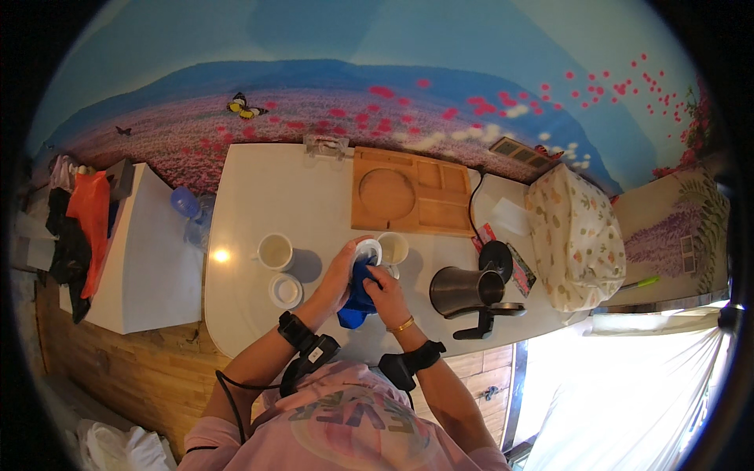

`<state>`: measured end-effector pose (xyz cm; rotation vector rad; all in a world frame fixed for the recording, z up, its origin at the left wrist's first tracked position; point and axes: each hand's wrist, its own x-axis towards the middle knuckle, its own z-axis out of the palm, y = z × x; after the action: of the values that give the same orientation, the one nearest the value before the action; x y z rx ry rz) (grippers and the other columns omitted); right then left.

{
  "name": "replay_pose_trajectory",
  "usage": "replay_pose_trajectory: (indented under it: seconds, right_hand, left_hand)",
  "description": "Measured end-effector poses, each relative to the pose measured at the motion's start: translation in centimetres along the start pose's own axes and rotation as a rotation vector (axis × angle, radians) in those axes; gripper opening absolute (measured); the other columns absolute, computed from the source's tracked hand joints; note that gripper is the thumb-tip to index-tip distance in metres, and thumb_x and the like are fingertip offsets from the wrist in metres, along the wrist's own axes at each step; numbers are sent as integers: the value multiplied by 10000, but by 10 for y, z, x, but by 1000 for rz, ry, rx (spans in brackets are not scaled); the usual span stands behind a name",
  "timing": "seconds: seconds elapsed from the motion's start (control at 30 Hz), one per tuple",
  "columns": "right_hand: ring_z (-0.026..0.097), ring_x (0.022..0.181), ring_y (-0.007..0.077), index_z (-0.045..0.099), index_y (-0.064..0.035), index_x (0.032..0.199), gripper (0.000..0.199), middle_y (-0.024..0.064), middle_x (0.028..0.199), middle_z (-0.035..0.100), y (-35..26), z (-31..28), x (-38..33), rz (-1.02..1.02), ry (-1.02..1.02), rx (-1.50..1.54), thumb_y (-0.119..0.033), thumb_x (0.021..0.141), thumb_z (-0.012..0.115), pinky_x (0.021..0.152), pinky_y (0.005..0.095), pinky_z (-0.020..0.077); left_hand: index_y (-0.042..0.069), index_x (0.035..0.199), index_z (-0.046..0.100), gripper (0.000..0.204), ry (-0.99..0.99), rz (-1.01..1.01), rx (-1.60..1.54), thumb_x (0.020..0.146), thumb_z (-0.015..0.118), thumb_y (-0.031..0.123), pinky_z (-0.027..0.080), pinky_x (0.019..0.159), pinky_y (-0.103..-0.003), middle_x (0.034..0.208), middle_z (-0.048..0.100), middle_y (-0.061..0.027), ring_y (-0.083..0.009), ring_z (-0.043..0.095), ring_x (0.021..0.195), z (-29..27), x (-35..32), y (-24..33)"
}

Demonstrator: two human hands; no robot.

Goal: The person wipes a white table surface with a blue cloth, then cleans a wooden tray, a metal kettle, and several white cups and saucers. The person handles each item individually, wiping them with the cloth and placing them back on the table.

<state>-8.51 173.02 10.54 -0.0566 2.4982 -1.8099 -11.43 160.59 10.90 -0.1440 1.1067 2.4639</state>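
Head view, single entry.

- Left hand (339,271): grip closed around a small white cup (367,251), held above the worktop (259,204) near its front edge. The cup is tilted on its side; its mouth faces up and away from the person, so its long axis runs slantwise from the palm toward the far side of the worktop.
- Right hand (382,284): grip pinched on a blue cloth (358,298), fingers pressing it against the cup's lower side. The cloth hangs below both grips in a loose fold.
- Just beyond the grips: a second cup (393,248), upright, mouth up, nearly touching the held cup.
- Left of the grips: a white mug (275,252), upright, and nearer the person a small white lid or saucer (285,291), flat.
- Right of the grips: a metal kettle (465,290) lying beside its dark base (495,257).
- Farther off: a wooden tray (412,192), flat.

Handling note, as a judgement: wiping goes best with the left grip steady on the cup's wall while the cloth turns round the rim and inside; keep it clear of the neighbouring cup.
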Motion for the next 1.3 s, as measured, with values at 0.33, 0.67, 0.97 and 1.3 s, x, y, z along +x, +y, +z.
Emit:
replay_pose_trajectory:
  seconds: [0.33,0.67,0.97,1.3]
  right_hand:
    - [515,821,292,631,-62,959,272,113,868,511,-9,-19,1,-383,192,-797,-76,694,572,676,410,405]
    - [512,792,325,604,5,952,245,153,866,485,-1,-20,1,-447,-12,-321,3,709,581,685,372,432]
    - [508,779,344,616,5,939,260,176,838,480,-31,-17,0,-465,180,-380,5,683,572,663,385,428]
    - [504,785,337,633,-38,941,265,154,836,492,-32,-12,6,-594,176,-500,-36,684,568,673,420,406]
  left_hand:
    - [102,1271,416,464,-106,-104,-24,966,283,426,411,923,-315,1203,495,-72,-163,493,1083,5,5,9]
    - [153,1271,423,440,-149,-206,17,960,299,440,427,900,-315,1175,500,-38,-139,493,1067,1,3,19]
    - [118,1264,433,479,-171,-127,7,960,277,454,415,925,-312,1190,500,-34,-139,486,1089,16,1,25]
    - [97,1237,445,459,-101,-49,22,966,277,428,410,922,-287,1186,505,-48,-133,492,1084,14,5,17]
